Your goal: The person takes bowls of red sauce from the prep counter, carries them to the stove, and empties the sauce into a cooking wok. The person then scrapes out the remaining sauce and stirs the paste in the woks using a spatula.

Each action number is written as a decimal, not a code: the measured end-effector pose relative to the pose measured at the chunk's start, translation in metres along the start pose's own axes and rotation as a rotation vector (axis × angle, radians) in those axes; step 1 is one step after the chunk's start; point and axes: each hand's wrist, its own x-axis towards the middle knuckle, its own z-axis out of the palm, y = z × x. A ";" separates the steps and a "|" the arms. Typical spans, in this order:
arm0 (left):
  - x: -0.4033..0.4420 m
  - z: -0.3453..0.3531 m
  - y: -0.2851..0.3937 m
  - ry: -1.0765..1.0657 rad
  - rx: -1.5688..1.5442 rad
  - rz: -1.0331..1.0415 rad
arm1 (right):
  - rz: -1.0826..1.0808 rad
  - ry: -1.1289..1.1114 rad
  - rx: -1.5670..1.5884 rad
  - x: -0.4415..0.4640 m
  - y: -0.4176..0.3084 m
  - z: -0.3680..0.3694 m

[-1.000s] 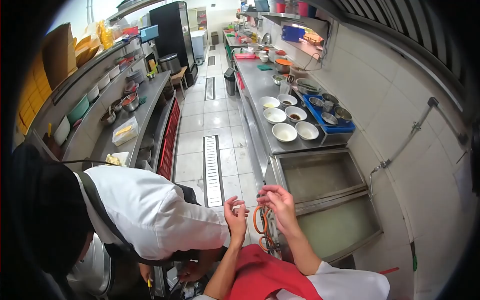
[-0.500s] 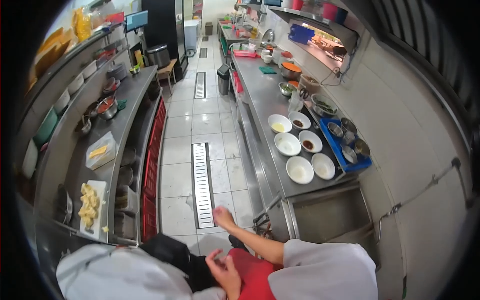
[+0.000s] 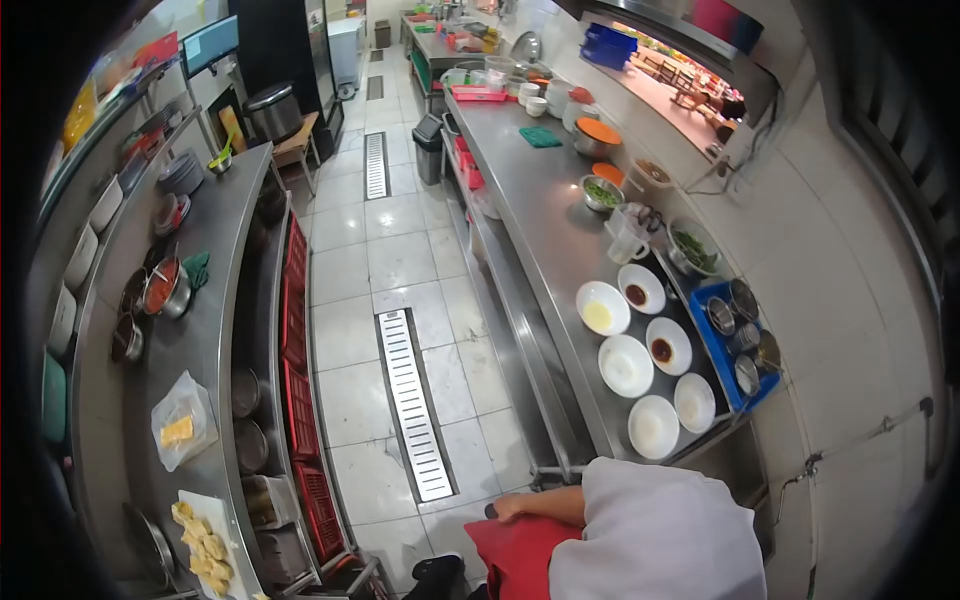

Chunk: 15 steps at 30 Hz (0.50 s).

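My right hand point(image 3: 511, 507) is low in the view, beside the upper edge of my red apron point(image 3: 520, 548). Its fingers are mostly hidden, and a small dark patch shows by them. The white sleeve point(image 3: 660, 535) covers my upper arm. My left hand is out of view. Closest to my right arm, on the steel counter point(image 3: 530, 190), stand several white bowls point(image 3: 653, 427). Two of them hold dark sauce and one a yellowish liquid. Behind the bowls are a clear measuring jug point(image 3: 627, 243) and a blue tray point(image 3: 738, 388) of metal containers.
Along the left, a steel counter point(image 3: 215, 250) carries a board of pale chunks point(image 3: 205, 550), a plastic container with a yellow block point(image 3: 180, 428) and a pot of red food point(image 3: 167, 288). Red crates point(image 3: 300, 400) sit beneath. A floor drain point(image 3: 412, 405) runs down the tiled aisle.
The view has shifted and turned. My left hand has left the picture, and my right hand has come from above the floor drain to beside the apron.
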 end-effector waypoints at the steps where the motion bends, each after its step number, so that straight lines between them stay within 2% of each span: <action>1: 0.008 0.019 0.020 0.016 -0.014 0.001 | 0.006 -0.001 0.024 0.004 0.006 -0.021; 3: 0.021 0.038 0.058 0.100 -0.045 -0.065 | 0.003 0.007 0.012 0.031 0.014 -0.064; 4: 0.038 0.036 0.061 0.074 -0.057 -0.039 | 0.009 0.022 0.011 0.052 0.010 -0.084; 5: 0.072 0.021 0.039 0.080 -0.043 -0.017 | -0.057 0.072 -0.013 0.069 0.008 -0.109; 6: 0.112 0.026 0.026 0.176 -0.182 0.081 | -0.128 0.120 -0.028 0.089 0.005 -0.135; 7: 0.139 0.019 0.015 0.195 -0.150 0.117 | -0.209 0.060 -0.112 0.112 -0.004 -0.159; 9: 0.190 0.035 0.030 0.251 -0.231 0.095 | -0.187 0.143 0.185 0.148 -0.015 -0.219; 10: 0.220 0.042 0.034 0.274 -0.338 0.019 | -0.229 0.108 0.134 0.161 -0.021 -0.248; 12: 0.291 0.059 0.053 0.269 -0.578 -0.117 | -0.176 0.139 0.438 0.187 -0.037 -0.314; 13: 0.337 0.061 0.052 0.250 -0.703 -0.187 | -0.192 0.114 0.417 0.202 -0.029 -0.341; 15: 0.438 0.077 0.049 0.171 -0.906 -0.322 | -0.334 0.109 0.531 0.225 -0.013 -0.404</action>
